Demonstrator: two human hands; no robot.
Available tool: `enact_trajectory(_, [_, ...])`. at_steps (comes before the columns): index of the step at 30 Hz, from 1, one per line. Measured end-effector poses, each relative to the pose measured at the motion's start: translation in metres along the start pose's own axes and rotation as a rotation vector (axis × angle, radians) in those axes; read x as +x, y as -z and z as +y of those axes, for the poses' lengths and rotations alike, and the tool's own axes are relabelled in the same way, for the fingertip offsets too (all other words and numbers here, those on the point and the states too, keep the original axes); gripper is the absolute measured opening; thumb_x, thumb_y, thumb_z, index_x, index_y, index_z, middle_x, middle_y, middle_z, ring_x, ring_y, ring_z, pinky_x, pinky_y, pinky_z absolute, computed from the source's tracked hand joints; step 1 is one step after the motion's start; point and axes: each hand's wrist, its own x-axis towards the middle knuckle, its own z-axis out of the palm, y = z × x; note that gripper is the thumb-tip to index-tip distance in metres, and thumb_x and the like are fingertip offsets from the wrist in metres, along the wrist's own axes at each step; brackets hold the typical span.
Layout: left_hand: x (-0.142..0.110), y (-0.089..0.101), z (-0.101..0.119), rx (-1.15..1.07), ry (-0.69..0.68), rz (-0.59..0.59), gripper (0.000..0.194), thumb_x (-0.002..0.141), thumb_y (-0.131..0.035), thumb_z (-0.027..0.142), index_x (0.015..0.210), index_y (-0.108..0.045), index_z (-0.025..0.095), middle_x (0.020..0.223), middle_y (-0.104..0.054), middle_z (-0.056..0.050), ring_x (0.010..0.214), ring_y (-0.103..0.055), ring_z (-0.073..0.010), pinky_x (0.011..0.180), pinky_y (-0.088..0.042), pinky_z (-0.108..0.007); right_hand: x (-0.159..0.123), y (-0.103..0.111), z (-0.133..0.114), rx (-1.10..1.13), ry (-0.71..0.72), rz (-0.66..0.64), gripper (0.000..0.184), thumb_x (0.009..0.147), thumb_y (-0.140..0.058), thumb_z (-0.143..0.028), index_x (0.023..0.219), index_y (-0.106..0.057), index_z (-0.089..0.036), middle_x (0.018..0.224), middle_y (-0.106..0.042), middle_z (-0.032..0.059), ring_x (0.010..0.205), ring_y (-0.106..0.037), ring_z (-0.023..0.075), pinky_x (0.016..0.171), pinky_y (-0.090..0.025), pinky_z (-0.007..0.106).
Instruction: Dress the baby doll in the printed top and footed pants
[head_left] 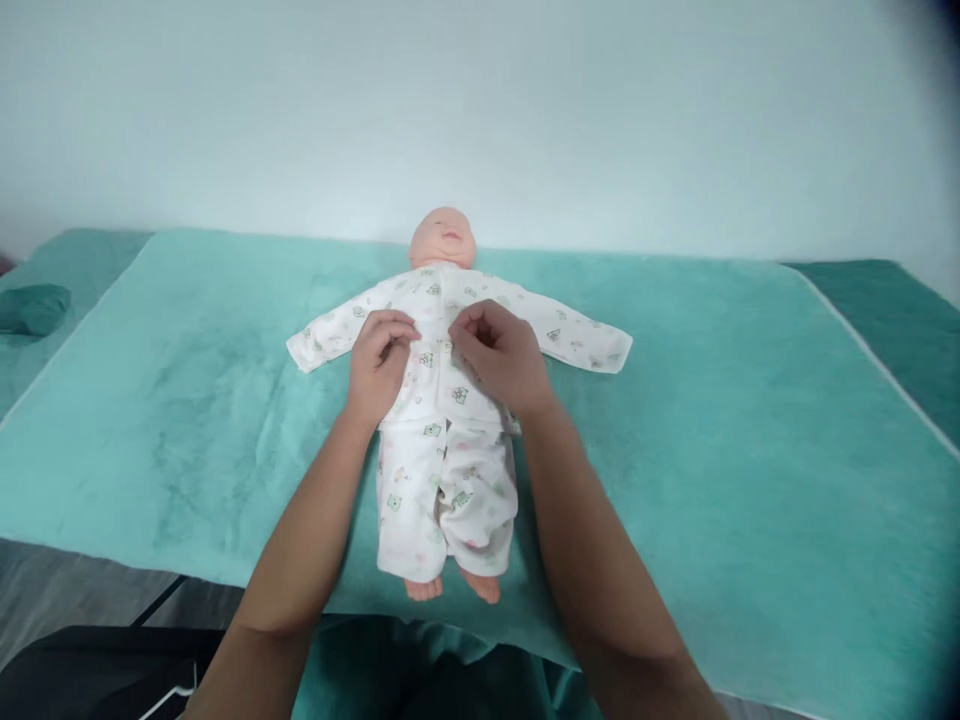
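Observation:
A baby doll [442,238] lies on its back on a teal towel [675,420], head toward the wall, bare feet toward me. It wears a white printed shirt [442,330] with sleeves spread wide and matching trousers [442,500]. My left hand [379,365] rests on the doll's chest, fingers curled and pinching the shirt's front edge. My right hand [499,355] sits beside it on the chest, fingers also curled onto the shirt's other front edge. Both hands meet near the shirt's middle line.
The towel covers a darker green table [885,310] that runs to a pale wall. A rolled dark green cloth [34,308] lies at the far left. Grey floor and a dark object [90,670] show below the table's near edge.

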Motion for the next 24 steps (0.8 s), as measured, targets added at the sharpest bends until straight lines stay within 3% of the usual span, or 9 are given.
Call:
enact_trajectory(1, [-0.008, 0.003, -0.004, 0.032, 0.022, 0.047, 0.018, 0.093, -0.054, 0.016, 0.090, -0.071, 0.021, 0.106, -0.066, -0.006, 0.102, -0.063, -0.0182, 0.086, -0.050, -0.033, -0.012, -0.005, 0.004, -0.075, 0.042, 0.117, 0.013, 0.091, -0.063, -0.034, 0.086, -0.061, -0.023, 0.071, -0.058, -0.0027, 0.063, -0.051, 0.0132, 0.059, -0.043, 0.026])
enact_trajectory(3, [-0.026, 0.011, -0.009, 0.089, 0.114, 0.081, 0.017, 0.095, -0.053, 0.019, 0.098, -0.069, 0.021, 0.104, -0.067, -0.005, 0.099, -0.063, -0.0181, 0.086, -0.050, -0.032, -0.041, -0.011, 0.015, -0.176, 0.100, 0.201, 0.012, 0.093, -0.062, -0.034, 0.087, -0.062, -0.023, 0.073, -0.058, -0.0021, 0.068, -0.053, 0.0153, 0.068, -0.045, 0.029])
enact_trajectory(8, [-0.083, 0.031, 0.000, 0.248, 0.277, -0.142, 0.019, 0.094, -0.050, 0.018, 0.103, -0.066, 0.020, 0.103, -0.069, -0.006, 0.097, -0.063, -0.0208, 0.089, -0.050, -0.036, -0.118, -0.005, 0.044, -0.116, -0.004, 0.226, 0.008, 0.096, -0.059, -0.032, 0.099, -0.060, -0.025, 0.085, -0.060, 0.0007, 0.076, -0.057, 0.0190, 0.072, -0.049, 0.034])
enact_trajectory(10, [-0.103, 0.036, 0.008, 0.256, 0.279, -0.160, 0.020, 0.095, -0.051, 0.020, 0.110, -0.064, 0.021, 0.108, -0.068, -0.008, 0.099, -0.063, -0.0215, 0.090, -0.050, -0.037, -0.135, -0.002, 0.050, -0.210, 0.038, 0.277, 0.016, 0.094, -0.057, -0.025, 0.110, -0.058, -0.026, 0.107, -0.063, 0.0076, 0.097, -0.061, 0.0237, 0.084, -0.052, 0.039])
enact_trajectory(13, [-0.123, 0.040, 0.016, 0.189, 0.292, -0.107, 0.031, 0.093, -0.057, 0.023, 0.124, -0.057, 0.022, 0.118, -0.066, -0.008, 0.106, -0.064, -0.0208, 0.092, -0.051, -0.036, -0.140, -0.004, 0.052, -0.371, 0.120, 0.335, 0.032, 0.089, -0.053, -0.017, 0.120, -0.058, -0.022, 0.131, -0.055, 0.0165, 0.126, -0.051, 0.0310, 0.105, -0.045, 0.047])
enact_trajectory(15, [-0.128, 0.042, 0.017, 0.184, 0.300, -0.077, 0.035, 0.093, -0.060, 0.026, 0.128, -0.054, 0.022, 0.121, -0.065, -0.009, 0.109, -0.063, -0.0207, 0.094, -0.051, -0.035, -0.135, -0.007, 0.052, -0.430, 0.081, 0.325, 0.029, 0.089, -0.051, -0.018, 0.116, -0.060, -0.020, 0.122, -0.061, 0.0162, 0.120, -0.054, 0.0321, 0.103, -0.044, 0.049])
enact_trajectory(18, [-0.126, 0.041, 0.020, 0.278, 0.265, -0.108, 0.020, 0.096, -0.055, 0.027, 0.114, -0.061, 0.020, 0.113, -0.066, -0.010, 0.104, -0.063, -0.0222, 0.093, -0.050, -0.037, -0.129, -0.010, 0.053, -0.508, 0.017, 0.287, 0.021, 0.093, -0.047, -0.023, 0.106, -0.062, -0.019, 0.104, -0.066, 0.0136, 0.102, -0.059, 0.0300, 0.092, -0.048, 0.045])
enact_trajectory(21, [-0.123, 0.041, 0.022, 0.356, 0.213, -0.105, 0.014, 0.096, -0.051, 0.024, 0.094, -0.065, 0.019, 0.103, -0.067, -0.010, 0.098, -0.062, -0.0234, 0.091, -0.050, -0.039, -0.130, -0.010, 0.055, -0.554, 0.055, 0.292, 0.019, 0.097, -0.044, -0.026, 0.101, -0.061, -0.019, 0.100, -0.065, 0.0133, 0.098, -0.059, 0.0287, 0.088, -0.048, 0.042])
enact_trajectory(24, [-0.121, 0.051, 0.018, 0.434, 0.184, -0.060, 0.014, 0.094, -0.054, 0.024, 0.088, -0.066, 0.020, 0.104, -0.067, -0.010, 0.101, -0.063, -0.0243, 0.094, -0.051, -0.040, -0.136, -0.002, 0.058, -0.626, 0.134, 0.223, 0.018, 0.098, -0.043, -0.026, 0.097, -0.061, -0.021, 0.095, -0.064, 0.0107, 0.093, -0.059, 0.0272, 0.082, -0.049, 0.039])
